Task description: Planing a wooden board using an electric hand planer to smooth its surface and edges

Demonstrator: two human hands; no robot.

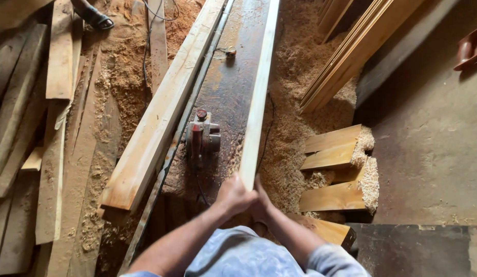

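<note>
Both of my hands grip the near end of a long, narrow pale wooden strip (pixel 259 97) that runs away from me along a dark workbench (pixel 233 87). My left hand (pixel 233 196) wraps the strip's end from the left. Pressed against the end from the right is my right hand (pixel 261 202). An electric hand planer (pixel 202 138) with a red knob rests on the bench just left of the strip. A wider pale plank (pixel 161 113) lies along the bench's left edge.
Sawdust covers the floor on both sides. Short wooden blocks (pixel 333 154) lie at the right, with a stack of long boards (pixel 351 51) leaning behind them. Several planks (pixel 59 51) lie at the left. A sandalled foot of another person (pixel 95 18) shows at top left.
</note>
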